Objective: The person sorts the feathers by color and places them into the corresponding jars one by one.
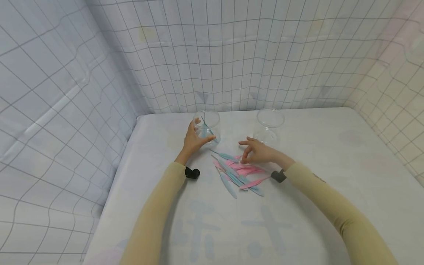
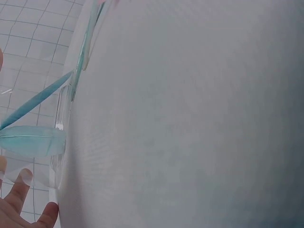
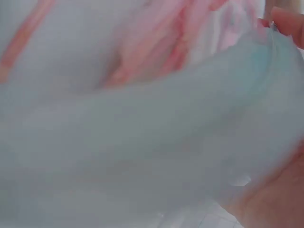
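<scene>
My left hand (image 1: pixel 193 140) holds a clear round jar (image 1: pixel 217 125), thumb on the near side and fingers round the left. Inside it are blue feathers (image 2: pixel 33 140), their vanes seen through the wall in the left wrist view. Over a loose pile of pink feathers (image 1: pixel 246 170) and blue feathers, my right hand (image 1: pixel 258 152) pinches with thumb and index finger while its other fingers stretch out. In the right wrist view the fingertips (image 3: pixel 287 23) meet on the quill of a pale blue feather (image 3: pixel 259 71), whose blurred vane fills much of the picture.
A second clear jar (image 1: pixel 271 119) stands beyond my right hand, near the back of the white-covered table (image 1: pixel 331 147). Grid-patterned cloth (image 1: pixel 228 62) hangs behind and along both sides. Large pale grey marks (image 1: pixel 271 224) show on the table cover in front.
</scene>
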A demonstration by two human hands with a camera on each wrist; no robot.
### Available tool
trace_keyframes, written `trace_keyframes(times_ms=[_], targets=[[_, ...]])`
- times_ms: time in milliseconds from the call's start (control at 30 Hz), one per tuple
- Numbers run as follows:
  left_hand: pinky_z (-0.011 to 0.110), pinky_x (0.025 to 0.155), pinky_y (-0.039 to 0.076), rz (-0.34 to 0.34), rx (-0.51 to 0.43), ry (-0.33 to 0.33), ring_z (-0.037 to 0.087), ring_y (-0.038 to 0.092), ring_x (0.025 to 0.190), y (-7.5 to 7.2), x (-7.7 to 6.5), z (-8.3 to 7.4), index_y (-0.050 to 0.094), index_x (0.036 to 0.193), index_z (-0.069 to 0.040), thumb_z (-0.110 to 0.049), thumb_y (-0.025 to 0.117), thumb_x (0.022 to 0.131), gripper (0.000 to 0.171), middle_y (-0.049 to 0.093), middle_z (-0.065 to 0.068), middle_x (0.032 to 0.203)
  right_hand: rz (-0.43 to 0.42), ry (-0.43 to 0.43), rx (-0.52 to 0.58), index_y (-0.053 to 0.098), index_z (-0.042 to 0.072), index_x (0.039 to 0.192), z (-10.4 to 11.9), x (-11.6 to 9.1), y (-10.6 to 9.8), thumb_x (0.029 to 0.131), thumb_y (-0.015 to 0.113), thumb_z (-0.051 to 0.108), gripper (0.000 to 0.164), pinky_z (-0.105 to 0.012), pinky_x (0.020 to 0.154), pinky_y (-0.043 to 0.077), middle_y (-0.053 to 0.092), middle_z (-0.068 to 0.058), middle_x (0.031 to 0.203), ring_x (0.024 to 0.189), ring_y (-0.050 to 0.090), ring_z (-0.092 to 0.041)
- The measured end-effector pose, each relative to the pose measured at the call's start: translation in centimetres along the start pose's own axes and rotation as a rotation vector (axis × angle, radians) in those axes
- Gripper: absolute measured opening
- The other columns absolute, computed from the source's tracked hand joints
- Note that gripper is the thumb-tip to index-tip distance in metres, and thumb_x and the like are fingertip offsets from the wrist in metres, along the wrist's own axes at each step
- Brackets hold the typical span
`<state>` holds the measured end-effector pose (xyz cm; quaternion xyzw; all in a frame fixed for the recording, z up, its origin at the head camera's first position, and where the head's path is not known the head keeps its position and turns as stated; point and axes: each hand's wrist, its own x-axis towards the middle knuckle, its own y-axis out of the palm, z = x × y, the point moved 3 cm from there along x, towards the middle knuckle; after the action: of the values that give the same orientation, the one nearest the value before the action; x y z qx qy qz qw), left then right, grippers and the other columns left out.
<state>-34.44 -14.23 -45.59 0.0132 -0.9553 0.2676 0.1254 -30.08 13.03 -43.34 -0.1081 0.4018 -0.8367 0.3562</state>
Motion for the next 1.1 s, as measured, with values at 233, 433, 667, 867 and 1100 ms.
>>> trace_keyframes(times_ms=[233, 433, 667, 867, 1100], targets=[[0.052, 0.096, 0.037, -0.003, -0.008, 0.0, 0.032, 0.036, 0.127, 0.0, 0.0, -0.1, 0.023, 0.147, -0.011, -0.043, 0.081, 0.073, 0.099, 0.033, 0.004, 0.147, -0.12, -0.022, 0.133, 0.073, 0.007, 0.086, 0.2, 0.2, -1.6, 0.086, 0.073, 0.027, 0.02, -0.062, 0.106, 0.005, 0.035, -0.014, 0.148, 0.142, 0.001, -0.035], [0.052, 0.098, 0.035, 0.001, -0.004, -0.01, 0.032, 0.036, 0.129, 0.0, 0.0, 0.0, 0.023, 0.147, -0.013, -0.043, 0.081, 0.073, 0.099, 0.033, 0.002, 0.147, -0.201, 0.013, 0.228, 0.07, -0.001, 0.094, 0.9, 0.6, -2.5, 0.088, 0.07, 0.028, 0.03, -0.063, 0.106, 0.006, 0.035, -0.012, 0.148, 0.142, 0.002, -0.03], [0.052, 0.097, 0.036, 0.007, -0.015, -0.007, 0.032, 0.036, 0.128, -0.2, -0.1, 0.0, 0.022, 0.148, -0.014, -0.043, 0.081, 0.074, 0.099, 0.032, 0.003, 0.148, -0.284, 0.032, 0.353, 0.068, 0.003, 0.097, 2.0, 1.5, -3.3, 0.093, 0.064, 0.027, 0.025, -0.057, 0.108, 0.014, 0.035, -0.007, 0.149, 0.142, 0.01, -0.026], [0.051, 0.096, 0.037, 0.018, -0.031, -0.008, 0.033, 0.035, 0.129, -0.2, -0.1, 0.2, 0.022, 0.147, -0.013, -0.046, 0.081, 0.073, 0.1, 0.032, 0.002, 0.148, -0.4, 0.033, 0.465, 0.062, 0.0, 0.097, 2.9, 3.4, -4.2, 0.096, 0.06, 0.026, 0.027, -0.047, 0.109, 0.022, 0.038, -0.009, 0.147, 0.138, 0.024, -0.027], [0.052, 0.097, 0.036, 0.01, -0.041, -0.013, 0.032, 0.035, 0.128, -0.1, -0.1, 0.2, 0.025, 0.146, -0.013, -0.044, 0.081, 0.072, 0.098, 0.034, 0.002, 0.147, -0.492, 0.056, 0.555, 0.058, 0.006, 0.096, 5.0, 5.3, -5.9, 0.097, 0.056, 0.033, 0.027, -0.055, 0.108, 0.014, 0.039, -0.001, 0.147, 0.139, 0.02, -0.024]])
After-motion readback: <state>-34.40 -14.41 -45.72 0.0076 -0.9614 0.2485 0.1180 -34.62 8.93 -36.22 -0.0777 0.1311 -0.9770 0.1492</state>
